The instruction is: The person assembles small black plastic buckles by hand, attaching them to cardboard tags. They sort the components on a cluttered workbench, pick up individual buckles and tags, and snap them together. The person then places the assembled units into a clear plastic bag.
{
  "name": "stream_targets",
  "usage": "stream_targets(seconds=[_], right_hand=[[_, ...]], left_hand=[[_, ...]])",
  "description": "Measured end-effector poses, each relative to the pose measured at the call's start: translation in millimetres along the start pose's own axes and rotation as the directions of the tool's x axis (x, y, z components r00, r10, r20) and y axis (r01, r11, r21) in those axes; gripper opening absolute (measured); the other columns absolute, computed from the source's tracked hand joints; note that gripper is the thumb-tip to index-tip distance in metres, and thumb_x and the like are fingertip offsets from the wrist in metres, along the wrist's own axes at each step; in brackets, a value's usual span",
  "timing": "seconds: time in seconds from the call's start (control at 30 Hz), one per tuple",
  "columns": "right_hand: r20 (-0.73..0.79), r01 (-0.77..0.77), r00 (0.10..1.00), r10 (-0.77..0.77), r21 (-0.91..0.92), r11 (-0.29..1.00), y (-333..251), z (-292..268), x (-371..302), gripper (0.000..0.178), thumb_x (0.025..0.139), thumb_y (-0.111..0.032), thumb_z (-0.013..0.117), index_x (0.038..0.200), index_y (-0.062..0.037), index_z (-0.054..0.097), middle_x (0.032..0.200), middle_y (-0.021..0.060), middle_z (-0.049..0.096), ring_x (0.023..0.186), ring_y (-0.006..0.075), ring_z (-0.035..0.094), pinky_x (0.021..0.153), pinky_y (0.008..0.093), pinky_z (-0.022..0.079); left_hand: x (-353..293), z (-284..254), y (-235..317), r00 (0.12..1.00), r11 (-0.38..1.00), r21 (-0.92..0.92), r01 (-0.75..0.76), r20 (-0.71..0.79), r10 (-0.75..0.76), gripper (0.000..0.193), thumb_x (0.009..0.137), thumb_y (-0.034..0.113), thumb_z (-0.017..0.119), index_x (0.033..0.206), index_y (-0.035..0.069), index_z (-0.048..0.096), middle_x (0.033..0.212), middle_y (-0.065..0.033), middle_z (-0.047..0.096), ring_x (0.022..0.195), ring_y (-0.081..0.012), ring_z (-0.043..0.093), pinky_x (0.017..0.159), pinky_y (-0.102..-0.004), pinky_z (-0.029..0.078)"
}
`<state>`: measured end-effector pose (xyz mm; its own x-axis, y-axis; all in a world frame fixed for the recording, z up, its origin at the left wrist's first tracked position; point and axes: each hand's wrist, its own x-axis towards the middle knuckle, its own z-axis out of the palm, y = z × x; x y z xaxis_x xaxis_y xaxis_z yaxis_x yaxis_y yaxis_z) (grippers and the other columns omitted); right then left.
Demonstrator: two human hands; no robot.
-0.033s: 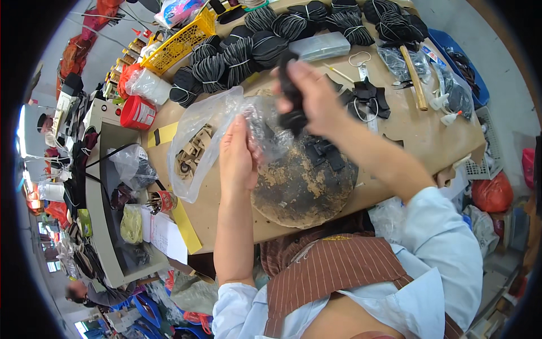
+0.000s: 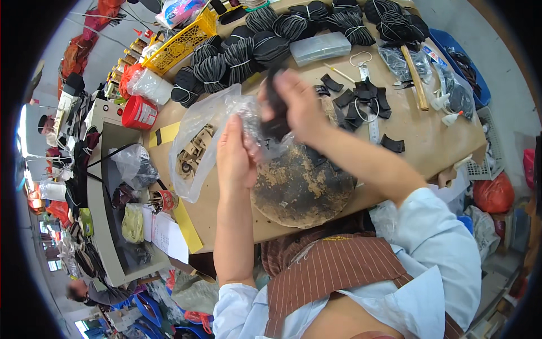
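Note:
My left hand (image 2: 238, 155) is closed on a clear plastic bag (image 2: 246, 110), its fingers wrapped in the crinkled film. Beside it, my right hand (image 2: 302, 107) grips a black piece (image 2: 275, 107), long and blurred by motion; its exact kind cannot be made out. The black piece overlaps the bag's edge in the picture. Under both hands lies a worn round dark board (image 2: 305, 189), with black pieces partly hidden beneath my right arm. A larger translucent bag (image 2: 195, 135) holding tan pieces (image 2: 195, 150) rests left of my left hand.
Bundles of black cord (image 2: 240, 59) line the back, near a clear plastic box (image 2: 320, 48). Black pieces (image 2: 367, 93) and a wooden-handled hammer (image 2: 415, 79) lie to the right. A red tub (image 2: 138, 113) and yellow basket (image 2: 180, 42) stand left. A brush-filled can (image 2: 164, 200) sits lower left.
My right hand has moved left and slightly down with the black piece, closer to the plastic bag. More black pieces behind it now show. My left hand has barely shifted.

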<state>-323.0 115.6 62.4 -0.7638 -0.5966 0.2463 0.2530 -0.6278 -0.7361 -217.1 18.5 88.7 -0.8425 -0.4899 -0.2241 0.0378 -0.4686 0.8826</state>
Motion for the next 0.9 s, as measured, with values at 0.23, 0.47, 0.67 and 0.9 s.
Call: stream_targets(seconds=[0.23, 0.47, 0.67, 0.9], right_hand=[[0.379, 0.351, 0.925, 0.035, -0.884, 0.309, 39.2, -13.3, 0.9, 0.029, 0.083, -0.013, 0.061, 0.109, -0.0002, 0.061, 0.098, 0.0183, 0.064, 0.093, 0.0355, 0.061, 0.083, 0.0401, 0.048], [0.016, 0.107, 0.990, 0.143, -0.743, -0.661, -90.4, -138.6, -69.8, 0.016, 0.074, -0.007, 0.060, 0.089, -0.0058, 0.064, 0.087, 0.0166, 0.060, 0.088, 0.0340, 0.060, 0.077, 0.0422, 0.048], [-0.009, -0.010, 1.000, -0.016, -0.999, -0.041, -107.6, -187.2, -65.5, 0.008, 0.087, -0.011, 0.058, 0.091, -0.0047, 0.057, 0.083, 0.0076, 0.059, 0.078, 0.0147, 0.059, 0.065, 0.0297, 0.047], [-0.126, -0.087, 0.992, -0.018, -0.776, 0.625, -174.4, -176.9, 16.3, 0.023, 0.096, -0.015, 0.049, 0.116, -0.0054, 0.049, 0.105, 0.0074, 0.062, 0.077, 0.0089, 0.060, 0.067, 0.0200, 0.048]], left_hand=[[5.5, -13.9, 38.8, 0.999, 0.996, -0.074, 0.046, -0.008, -0.047, 0.019, 0.099, 0.029, 0.046, 0.092, 0.013, 0.054, 0.057, 0.0067, 0.038, 0.042, -0.0040, 0.030, 0.038, -0.0189, 0.022], [-8.7, -8.4, 7.5, 0.998, 0.994, 0.089, -0.059, 0.034, 0.056, 0.028, 0.099, 0.028, 0.046, 0.115, 0.008, 0.056, 0.058, 0.0070, 0.038, 0.045, -0.0020, 0.032, 0.040, -0.0184, 0.025], [-20.9, -3.8, 0.4, 0.976, 0.930, 0.296, -0.219, 0.072, 0.206, 0.033, 0.097, 0.022, 0.050, 0.123, 0.002, 0.051, 0.062, 0.0061, 0.043, 0.051, -0.0014, 0.040, 0.046, -0.0165, 0.032], [-49.9, -2.6, -10.4, 0.824, 0.667, 0.583, -0.465, 0.009, 0.567, 0.041, 0.089, 0.011, 0.059, 0.126, 0.001, 0.046, 0.087, -0.0033, 0.052, 0.077, -0.0073, 0.050, 0.066, -0.0204, 0.042]])
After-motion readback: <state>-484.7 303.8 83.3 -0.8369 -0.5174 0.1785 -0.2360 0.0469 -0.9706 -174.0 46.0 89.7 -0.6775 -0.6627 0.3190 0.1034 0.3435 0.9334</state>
